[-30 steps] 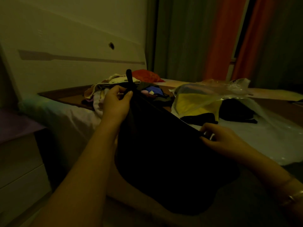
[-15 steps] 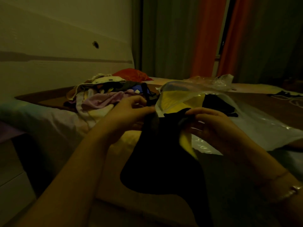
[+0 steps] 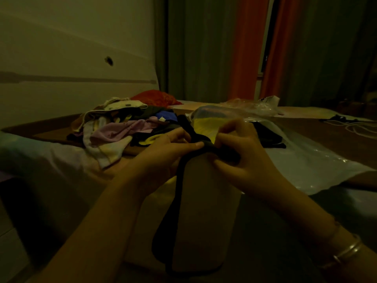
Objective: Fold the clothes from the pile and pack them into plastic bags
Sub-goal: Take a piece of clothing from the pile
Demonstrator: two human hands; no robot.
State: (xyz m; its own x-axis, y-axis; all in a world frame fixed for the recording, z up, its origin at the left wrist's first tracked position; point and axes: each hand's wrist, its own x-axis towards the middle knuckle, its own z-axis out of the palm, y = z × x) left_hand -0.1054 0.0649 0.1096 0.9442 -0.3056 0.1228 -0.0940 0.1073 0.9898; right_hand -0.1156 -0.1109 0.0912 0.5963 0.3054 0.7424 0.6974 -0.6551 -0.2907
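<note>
Roughly by size, biggest first:
Bed: the bed [image 3: 51, 158] fills the frame's middle band.
Plastic bag: clear plastic bag [image 3: 302, 160] at centre right, yellow and dark clothes inside.
Pile: clothes pile [image 3: 118, 127] left of centre.
Black garment: black garment [image 3: 179, 193] hangs from both hands at centre.
Hands: left hand [image 3: 163, 154] and right hand [image 3: 242, 158], close together, each pinch the garment's top.

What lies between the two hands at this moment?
In the head view, a bunched black garment spans the gap, gripped by left hand and right hand; a loop hangs below.
</note>
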